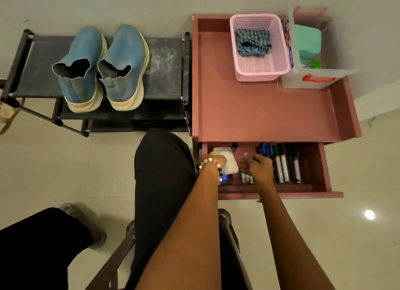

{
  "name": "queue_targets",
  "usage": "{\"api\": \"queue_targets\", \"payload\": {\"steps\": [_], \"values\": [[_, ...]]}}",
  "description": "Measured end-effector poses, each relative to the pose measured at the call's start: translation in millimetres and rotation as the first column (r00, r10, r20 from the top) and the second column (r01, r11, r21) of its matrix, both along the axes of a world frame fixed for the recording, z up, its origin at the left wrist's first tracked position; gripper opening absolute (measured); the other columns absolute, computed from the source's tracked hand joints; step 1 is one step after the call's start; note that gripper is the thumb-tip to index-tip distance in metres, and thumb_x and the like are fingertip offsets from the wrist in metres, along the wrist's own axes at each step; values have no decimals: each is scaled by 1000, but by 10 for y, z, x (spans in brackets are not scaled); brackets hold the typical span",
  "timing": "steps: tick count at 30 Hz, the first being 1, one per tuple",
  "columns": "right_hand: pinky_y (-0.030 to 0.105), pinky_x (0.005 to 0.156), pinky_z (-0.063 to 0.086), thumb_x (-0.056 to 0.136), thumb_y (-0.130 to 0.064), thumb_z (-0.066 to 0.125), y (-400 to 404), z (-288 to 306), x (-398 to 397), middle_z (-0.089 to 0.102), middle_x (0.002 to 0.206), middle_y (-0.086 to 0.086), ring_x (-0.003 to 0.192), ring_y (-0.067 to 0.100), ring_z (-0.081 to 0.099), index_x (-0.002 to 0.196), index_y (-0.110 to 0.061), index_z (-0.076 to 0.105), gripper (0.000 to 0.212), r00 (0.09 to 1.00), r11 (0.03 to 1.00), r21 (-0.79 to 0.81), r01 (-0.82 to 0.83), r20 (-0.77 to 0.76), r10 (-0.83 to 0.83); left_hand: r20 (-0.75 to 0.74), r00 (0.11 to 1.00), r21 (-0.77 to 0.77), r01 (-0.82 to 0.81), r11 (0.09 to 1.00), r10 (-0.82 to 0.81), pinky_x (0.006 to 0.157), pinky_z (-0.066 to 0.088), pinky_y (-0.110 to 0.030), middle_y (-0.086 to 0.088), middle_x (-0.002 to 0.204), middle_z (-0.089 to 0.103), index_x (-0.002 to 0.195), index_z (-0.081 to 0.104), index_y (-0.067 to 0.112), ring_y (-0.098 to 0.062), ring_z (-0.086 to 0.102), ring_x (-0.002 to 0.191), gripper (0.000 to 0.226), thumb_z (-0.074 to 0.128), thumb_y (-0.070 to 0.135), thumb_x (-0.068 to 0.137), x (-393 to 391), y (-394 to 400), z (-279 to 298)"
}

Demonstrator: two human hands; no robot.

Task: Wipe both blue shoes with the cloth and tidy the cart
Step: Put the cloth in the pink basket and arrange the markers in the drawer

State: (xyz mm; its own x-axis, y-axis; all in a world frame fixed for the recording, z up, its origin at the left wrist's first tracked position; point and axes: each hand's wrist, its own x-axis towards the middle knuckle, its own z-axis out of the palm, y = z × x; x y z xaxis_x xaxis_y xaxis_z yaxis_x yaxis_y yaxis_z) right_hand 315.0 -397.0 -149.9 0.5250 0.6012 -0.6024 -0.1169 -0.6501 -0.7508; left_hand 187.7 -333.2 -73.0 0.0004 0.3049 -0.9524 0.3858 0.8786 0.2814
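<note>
Beside the shoe rack (164, 73) bearing both blue shoes (101, 67), the cart (259, 112) carries a pink basket (279, 58) with the cloth (252, 42); both hands (258, 166) reach into its open drawer (311, 166) among markers (283, 162), grips unclear.

- I sit in what looks like a home, on pale floor tiles (54, 160) by a plain wall.
- A black shoe rack (164, 73) holds blue shoes (101, 67).
- A pink cart (259, 112) carries a basket (259, 73) and a drawer of markers (283, 166).
</note>
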Motion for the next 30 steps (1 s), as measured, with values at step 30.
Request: {"api": "queue_targets", "payload": {"steps": [30], "values": [[36,82,51,87,-16,64,98,-47,134,68,104,18,94,34,64,106,1,64,25,849,934,-239,-266,400,344,-18,993,231,121,965,-120,54,44,-22,-3,63,50,77,55,5,-18,47,56,21,62,22,88,80,69,-390]]}}
